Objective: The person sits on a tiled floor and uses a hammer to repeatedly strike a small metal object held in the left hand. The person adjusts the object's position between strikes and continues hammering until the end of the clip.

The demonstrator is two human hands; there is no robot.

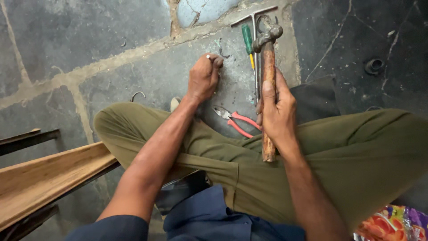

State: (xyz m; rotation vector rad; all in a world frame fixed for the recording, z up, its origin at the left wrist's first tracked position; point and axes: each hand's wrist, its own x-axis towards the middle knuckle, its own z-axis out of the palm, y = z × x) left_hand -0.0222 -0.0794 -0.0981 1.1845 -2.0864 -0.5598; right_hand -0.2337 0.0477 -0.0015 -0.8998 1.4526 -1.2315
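Right hand [277, 111] clamped round a raised hammer [268, 85], left hand [204, 76] pinched shut on a small metal piece [208, 56] held against the stone floor [133, 67], so no blow landed yet; pliers [236, 121] and screwdriver [248, 42] lie unused between.

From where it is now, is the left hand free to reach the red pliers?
Probably yes. The left hand is closed on something small against the floor, and the pliers lie just beside its wrist with bare floor between. It would likely have to let go first. The right hand holds the hammer upright, clear of that path.
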